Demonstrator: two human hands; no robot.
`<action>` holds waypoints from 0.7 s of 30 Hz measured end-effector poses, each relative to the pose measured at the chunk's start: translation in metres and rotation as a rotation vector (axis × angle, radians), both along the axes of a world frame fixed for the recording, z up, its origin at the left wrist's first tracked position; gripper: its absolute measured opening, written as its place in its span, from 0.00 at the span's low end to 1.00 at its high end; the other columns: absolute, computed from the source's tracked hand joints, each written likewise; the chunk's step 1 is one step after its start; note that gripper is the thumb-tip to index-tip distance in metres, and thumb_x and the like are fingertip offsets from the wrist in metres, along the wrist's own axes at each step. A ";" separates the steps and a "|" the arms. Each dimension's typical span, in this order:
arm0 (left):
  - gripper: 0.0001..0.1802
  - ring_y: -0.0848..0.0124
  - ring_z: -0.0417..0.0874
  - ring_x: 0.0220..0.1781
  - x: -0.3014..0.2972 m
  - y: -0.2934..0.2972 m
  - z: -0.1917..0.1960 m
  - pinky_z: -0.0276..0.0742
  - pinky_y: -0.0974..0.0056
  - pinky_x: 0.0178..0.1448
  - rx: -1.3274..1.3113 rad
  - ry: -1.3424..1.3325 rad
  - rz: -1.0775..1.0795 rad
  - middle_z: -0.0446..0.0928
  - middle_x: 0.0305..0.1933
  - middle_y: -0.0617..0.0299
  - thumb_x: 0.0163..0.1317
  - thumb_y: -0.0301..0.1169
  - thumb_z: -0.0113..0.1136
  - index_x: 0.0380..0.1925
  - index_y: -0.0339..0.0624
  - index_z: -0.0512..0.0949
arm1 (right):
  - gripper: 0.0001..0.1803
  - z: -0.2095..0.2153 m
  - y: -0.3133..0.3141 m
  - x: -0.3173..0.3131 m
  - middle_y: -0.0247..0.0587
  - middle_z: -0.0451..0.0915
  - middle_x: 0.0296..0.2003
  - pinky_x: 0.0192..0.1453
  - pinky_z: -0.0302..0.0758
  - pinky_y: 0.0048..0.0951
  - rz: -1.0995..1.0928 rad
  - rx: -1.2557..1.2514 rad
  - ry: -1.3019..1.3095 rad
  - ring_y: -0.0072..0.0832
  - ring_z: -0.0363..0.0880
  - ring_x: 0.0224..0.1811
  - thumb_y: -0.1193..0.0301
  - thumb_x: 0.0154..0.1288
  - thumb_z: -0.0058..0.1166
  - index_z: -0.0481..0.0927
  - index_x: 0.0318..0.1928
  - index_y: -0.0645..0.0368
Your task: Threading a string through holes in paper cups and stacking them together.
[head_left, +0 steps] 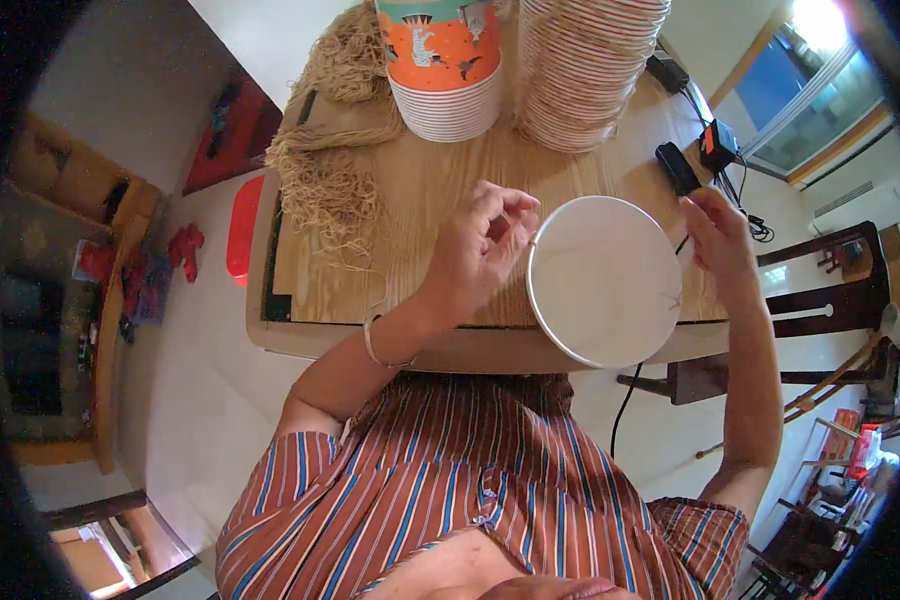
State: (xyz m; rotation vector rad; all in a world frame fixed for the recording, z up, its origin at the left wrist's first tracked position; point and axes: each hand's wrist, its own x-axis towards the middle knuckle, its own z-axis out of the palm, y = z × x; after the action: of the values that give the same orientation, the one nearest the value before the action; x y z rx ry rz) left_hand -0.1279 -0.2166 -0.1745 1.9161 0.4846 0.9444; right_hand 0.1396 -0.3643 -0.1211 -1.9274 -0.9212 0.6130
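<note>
A white paper bucket (604,282) is held above the table's near edge, its open mouth facing me. My left hand (482,248) pinches a thin pale string at the bucket's left rim. My right hand (718,238) grips the right rim, where a string end shows near the lower right of the rim. Both hands are closed on the bucket and its string.
On the wooden table (430,190) stand a stack of orange printed paper buckets (444,62) and a taller stack of white ones (585,70). A heap of tan strings (332,150) lies at the left. Black devices with cables (692,150) sit at the right. A dark chair (820,300) stands beside it.
</note>
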 end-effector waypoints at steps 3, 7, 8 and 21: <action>0.16 0.75 0.76 0.30 -0.005 -0.013 0.008 0.76 0.68 0.36 -0.035 0.115 -0.022 0.73 0.38 0.60 0.62 0.30 0.61 0.48 0.38 0.74 | 0.16 0.025 -0.033 -0.035 0.31 0.67 0.19 0.23 0.67 0.27 0.217 -0.087 -0.542 0.20 0.68 0.20 0.65 0.58 0.65 0.73 0.41 0.56; 0.18 0.73 0.78 0.27 -0.003 -0.021 0.014 0.76 0.65 0.34 -0.100 0.196 -0.005 0.76 0.30 0.59 0.60 0.33 0.64 0.47 0.38 0.73 | 0.19 0.033 -0.047 -0.075 0.46 0.76 0.25 0.34 0.75 0.42 0.225 -0.271 -0.587 0.43 0.80 0.29 0.71 0.56 0.64 0.68 0.43 0.56; 0.18 0.73 0.78 0.27 -0.002 -0.022 0.013 0.76 0.65 0.34 -0.098 0.194 -0.004 0.76 0.30 0.59 0.60 0.33 0.64 0.47 0.38 0.73 | 0.17 0.028 -0.047 -0.076 0.49 0.77 0.26 0.36 0.76 0.43 0.242 -0.250 -0.560 0.46 0.81 0.31 0.72 0.57 0.63 0.68 0.43 0.56; 0.20 0.81 0.76 0.31 -0.006 -0.024 0.009 0.74 0.70 0.36 -0.199 0.214 0.046 0.77 0.29 0.67 0.61 0.41 0.67 0.40 0.37 0.74 | 0.09 -0.027 -0.062 -0.069 0.32 0.72 0.21 0.19 0.69 0.22 -0.073 0.251 0.148 0.17 0.70 0.17 0.73 0.71 0.50 0.68 0.31 0.58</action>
State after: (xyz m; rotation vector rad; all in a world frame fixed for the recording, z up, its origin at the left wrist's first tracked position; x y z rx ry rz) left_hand -0.1343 -0.2410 -0.1653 1.8387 0.7230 0.6942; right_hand 0.0710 -0.4261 -0.1477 -1.6611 -0.7910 0.5610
